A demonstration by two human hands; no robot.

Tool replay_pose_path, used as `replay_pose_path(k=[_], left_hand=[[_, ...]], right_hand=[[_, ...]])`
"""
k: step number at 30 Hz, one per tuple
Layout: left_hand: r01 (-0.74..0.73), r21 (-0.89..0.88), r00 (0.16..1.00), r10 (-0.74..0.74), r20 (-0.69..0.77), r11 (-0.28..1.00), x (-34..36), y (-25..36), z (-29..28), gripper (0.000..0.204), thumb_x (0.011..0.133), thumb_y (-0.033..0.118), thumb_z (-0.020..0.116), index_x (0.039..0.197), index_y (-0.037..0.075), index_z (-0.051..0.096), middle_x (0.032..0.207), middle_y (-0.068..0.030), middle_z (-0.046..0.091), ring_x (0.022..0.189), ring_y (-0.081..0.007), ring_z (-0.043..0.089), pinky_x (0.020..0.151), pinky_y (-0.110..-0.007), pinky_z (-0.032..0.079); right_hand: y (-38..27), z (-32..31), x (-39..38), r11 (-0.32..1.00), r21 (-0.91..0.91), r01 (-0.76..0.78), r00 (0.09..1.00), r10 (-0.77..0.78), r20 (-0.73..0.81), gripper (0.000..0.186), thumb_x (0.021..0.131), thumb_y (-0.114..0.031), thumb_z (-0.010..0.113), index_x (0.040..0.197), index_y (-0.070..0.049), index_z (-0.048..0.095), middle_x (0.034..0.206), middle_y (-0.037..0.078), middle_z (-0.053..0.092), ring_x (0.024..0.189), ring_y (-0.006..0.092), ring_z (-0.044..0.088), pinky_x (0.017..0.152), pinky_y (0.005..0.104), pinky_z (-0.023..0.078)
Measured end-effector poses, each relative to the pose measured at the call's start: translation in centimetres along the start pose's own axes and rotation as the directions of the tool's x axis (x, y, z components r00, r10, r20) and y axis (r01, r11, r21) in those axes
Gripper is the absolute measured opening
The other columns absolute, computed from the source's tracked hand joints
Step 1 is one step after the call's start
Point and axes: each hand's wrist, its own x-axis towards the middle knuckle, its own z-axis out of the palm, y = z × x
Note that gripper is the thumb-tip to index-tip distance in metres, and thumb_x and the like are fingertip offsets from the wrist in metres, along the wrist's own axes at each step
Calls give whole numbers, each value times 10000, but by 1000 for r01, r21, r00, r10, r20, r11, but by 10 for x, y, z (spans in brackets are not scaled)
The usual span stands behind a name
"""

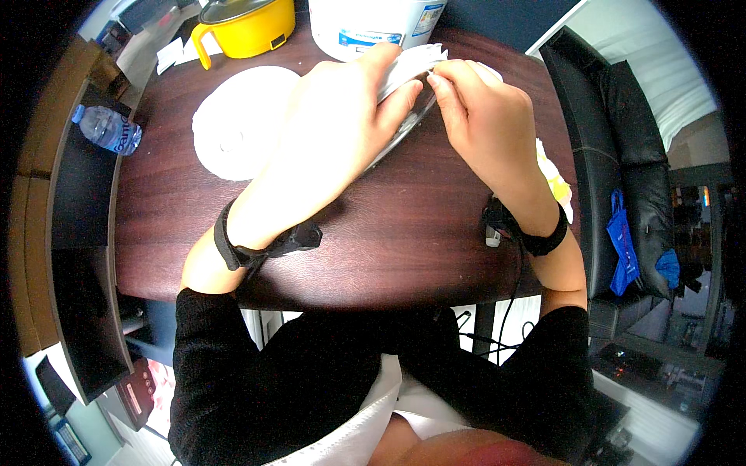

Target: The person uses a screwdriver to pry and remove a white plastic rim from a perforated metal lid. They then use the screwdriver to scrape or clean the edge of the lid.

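Observation:
At the back middle of the table, my left hand (330,124) grips a crumpled white paper or cloth (416,58) along the edge of a round dish or lid (406,128) with a shiny rim, its thumb pointing up along that edge. My right hand (493,128) pinches the white material near the same edge, thumb and fingertips close together. The dish is mostly hidden behind my hands. A white round plate (225,116) lies left of my left hand, partly covered by it. Black straps with devices circle both wrists.
On the wooden table (373,241) stand a yellow pot (245,35) and a white tub (377,19) at the back; a white-and-yellow item (556,182) lies at the right edge. A water bottle (109,128) is on the left shelf unit. A black sofa (637,140) is right.

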Motion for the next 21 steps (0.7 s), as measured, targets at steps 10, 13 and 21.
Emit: replay_pose_path(k=[10, 13, 21], left_hand=[[26, 35, 999, -27, 23, 999, -1, -2, 2, 268, 866, 248, 637, 988, 12, 600, 682, -214, 620, 629, -364, 635, 578, -424, 500], [11, 60, 1000, -12, 19, 998, -1, 2, 0, 229, 871, 234, 620, 929, 14, 592, 682, -196, 623, 631, -363, 629, 582, -439, 501], [49, 51, 999, -49, 3, 998, -2, -1, 4, 350, 857, 266, 674, 1085, 7, 616, 623, -218, 593, 547, -341, 624, 528, -391, 482]], right_hand=[[-7, 2, -1, 852, 364, -376, 926, 342, 157, 133, 876, -163, 592, 887, -36, 633, 622, 99, 572, 548, 213, 588, 501, 309, 445], [-4, 0, -1, 952, 216, -216, 976, 206, 68, 155, 867, -189, 594, 880, -41, 638, 603, 112, 575, 542, 250, 603, 492, 326, 453], [-5, 9, 0, 702, 485, -522, 852, 454, 260, 127, 891, -158, 581, 921, -45, 630, 651, 65, 582, 497, 156, 554, 471, 307, 431]])
